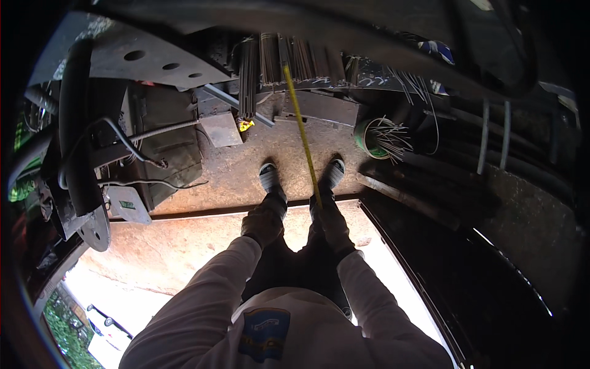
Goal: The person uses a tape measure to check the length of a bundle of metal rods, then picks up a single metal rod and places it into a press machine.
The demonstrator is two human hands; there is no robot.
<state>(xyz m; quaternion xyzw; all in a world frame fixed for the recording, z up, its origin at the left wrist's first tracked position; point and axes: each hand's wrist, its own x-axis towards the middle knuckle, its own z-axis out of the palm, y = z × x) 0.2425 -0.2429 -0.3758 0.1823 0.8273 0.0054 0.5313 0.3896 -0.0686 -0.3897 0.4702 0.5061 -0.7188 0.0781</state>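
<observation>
A long, narrow yellow measuring tape blade (302, 126) was drawn out nearly straight, its markings too small to read. It ran from the right hand (334, 227) up to the bundles of thin dark metal rods (247, 80) (whether its tip touched them, I could not tell). The right hand was closed around the tape's near end, any case hidden. The left hand (262, 226), left of the tape, looked curled; shadow kept me from telling whether it held something.

There was one tape blade, and two feet in striped open-toed sandals (332, 175) stood one on either side of it. Right of the tape were one round green bucket (358, 140) of loose thin rods and two upright grey metal bars (484, 135). Left of it lay one square grey metal plate (221, 130) and one crumpled yellow wrapper (246, 125); farther left and higher, one dark steel sheet (152, 63) had three round holes. The rod bundles, too overlapped to count, crowded the tape's far end.
</observation>
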